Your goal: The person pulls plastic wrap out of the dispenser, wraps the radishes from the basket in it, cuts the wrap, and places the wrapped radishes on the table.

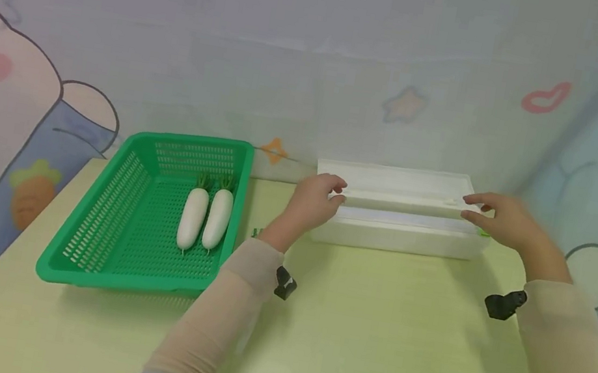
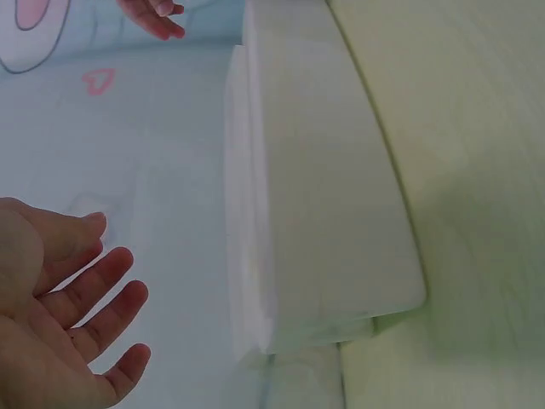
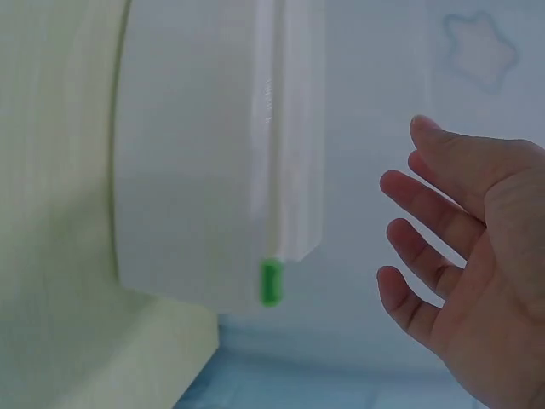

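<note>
A long white box (image 1: pixel 397 236), shaped like a cling film dispenser, stands at the back of the table with its lid (image 1: pixel 395 179) raised against the wall side. A small green tab (image 3: pixel 271 283) marks its right end. Over the left end is my left hand (image 1: pixel 314 202), fingers loosely bent and apart, nothing held. My right hand (image 1: pixel 506 222) is at the right end in much the same pose, also holding nothing. Both wrist views show a gap between the box and the spread fingers of the left hand (image 2: pixel 64 311) and right hand (image 3: pixel 477 239).
Left of the box sits a green plastic basket (image 1: pixel 47 272) with two white radishes (image 1: pixel 192 219) inside, leafy ends to the back. Behind the pale yellow table (image 1: pixel 368 343) hangs a printed cloth (image 1: pixel 293 80) with cartoon figures. The left forearm passes close by the basket's right side.
</note>
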Tool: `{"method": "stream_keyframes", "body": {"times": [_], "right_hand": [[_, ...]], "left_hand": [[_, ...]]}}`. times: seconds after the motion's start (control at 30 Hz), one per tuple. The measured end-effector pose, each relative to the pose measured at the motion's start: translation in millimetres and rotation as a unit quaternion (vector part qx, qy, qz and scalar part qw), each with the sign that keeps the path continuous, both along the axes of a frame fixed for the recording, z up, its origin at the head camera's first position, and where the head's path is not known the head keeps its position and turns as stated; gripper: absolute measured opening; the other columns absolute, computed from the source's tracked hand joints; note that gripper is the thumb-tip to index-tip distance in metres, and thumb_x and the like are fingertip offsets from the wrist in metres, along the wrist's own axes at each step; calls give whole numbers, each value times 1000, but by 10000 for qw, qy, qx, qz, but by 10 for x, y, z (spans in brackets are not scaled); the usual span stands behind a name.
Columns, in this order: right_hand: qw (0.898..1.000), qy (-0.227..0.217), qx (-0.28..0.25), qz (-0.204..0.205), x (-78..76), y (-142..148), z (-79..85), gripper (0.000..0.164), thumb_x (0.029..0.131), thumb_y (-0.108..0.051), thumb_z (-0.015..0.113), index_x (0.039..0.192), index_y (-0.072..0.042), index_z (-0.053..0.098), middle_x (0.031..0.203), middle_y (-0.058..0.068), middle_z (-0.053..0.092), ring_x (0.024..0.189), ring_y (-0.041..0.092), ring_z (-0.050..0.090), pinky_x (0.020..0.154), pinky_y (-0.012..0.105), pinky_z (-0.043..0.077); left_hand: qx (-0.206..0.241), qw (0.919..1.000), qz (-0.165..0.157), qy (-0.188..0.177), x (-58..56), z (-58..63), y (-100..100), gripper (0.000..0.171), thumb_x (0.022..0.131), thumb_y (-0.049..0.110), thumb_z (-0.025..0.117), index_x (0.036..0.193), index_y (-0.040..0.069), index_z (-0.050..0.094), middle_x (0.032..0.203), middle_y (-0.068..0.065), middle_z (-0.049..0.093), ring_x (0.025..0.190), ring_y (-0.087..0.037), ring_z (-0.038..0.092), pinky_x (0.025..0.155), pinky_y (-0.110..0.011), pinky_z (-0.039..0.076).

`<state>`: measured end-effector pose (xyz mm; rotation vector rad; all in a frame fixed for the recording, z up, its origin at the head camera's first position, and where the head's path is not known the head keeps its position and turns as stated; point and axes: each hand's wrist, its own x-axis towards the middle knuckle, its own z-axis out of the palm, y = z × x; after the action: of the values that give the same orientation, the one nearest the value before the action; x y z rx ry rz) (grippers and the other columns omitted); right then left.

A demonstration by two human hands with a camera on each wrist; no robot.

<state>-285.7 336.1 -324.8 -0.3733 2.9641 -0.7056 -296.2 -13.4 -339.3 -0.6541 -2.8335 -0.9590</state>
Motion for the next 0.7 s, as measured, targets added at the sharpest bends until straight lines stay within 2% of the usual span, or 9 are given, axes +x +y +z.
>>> {"method": "stream_keyframes", "body": {"times": [0.1, 0.23, 0.33, 0.47, 0.6, 0.7], "right_hand": [[9997, -196, 111, -24, -32, 101, -165, 52, 99, -33, 53, 134, 6, 49, 134, 33, 45, 117, 48, 44, 88, 61, 41], [9993, -323, 141, -99, -52, 187, -313, 51, 100, -34, 52, 132, 5, 52, 134, 33, 45, 115, 48, 45, 87, 60, 42], [9992, -379, 43, -90, -53, 228, -397, 48, 100, -30, 51, 130, 7, 53, 132, 33, 45, 114, 48, 45, 89, 60, 40], [9994, -328, -93, -30, -65, 277, -479, 42, 101, -23, 50, 126, 10, 54, 127, 35, 48, 113, 51, 45, 92, 62, 38], [9996, -271, -95, -9, -100, 294, -524, 39, 100, -22, 52, 121, 10, 58, 123, 35, 51, 112, 51, 46, 93, 62, 38], [9996, -288, -52, -50, -127, 297, -549, 38, 100, -23, 54, 118, 9, 61, 121, 34, 54, 111, 51, 49, 92, 62, 39]], "left_hand": [[-340, 9988, 45, -339, -67, -162, 6, 33, 98, 19, 56, 128, 6, 60, 123, -8, 64, 117, -25, 56, 101, -41, 42], [-529, 9963, 106, -675, -154, -313, 16, 35, 98, 22, 56, 130, 7, 60, 130, -8, 61, 121, -26, 54, 103, -43, 41], [-592, 9943, 123, -881, -203, -384, 6, 36, 99, 20, 55, 132, 6, 58, 134, -10, 58, 126, -28, 52, 105, -42, 41], [-363, 9922, 121, -1189, -242, -428, -24, 36, 99, 14, 53, 133, 4, 57, 137, -12, 56, 129, -29, 49, 105, -40, 41], [-192, 9919, 78, -1254, -268, -450, -55, 30, 98, 12, 53, 124, 0, 63, 130, -14, 60, 121, -27, 55, 101, -39, 45], [-243, 9931, 35, -1147, -285, -477, -71, 25, 98, 13, 55, 113, 0, 69, 114, -11, 66, 101, -21, 61, 94, -36, 48]]}}
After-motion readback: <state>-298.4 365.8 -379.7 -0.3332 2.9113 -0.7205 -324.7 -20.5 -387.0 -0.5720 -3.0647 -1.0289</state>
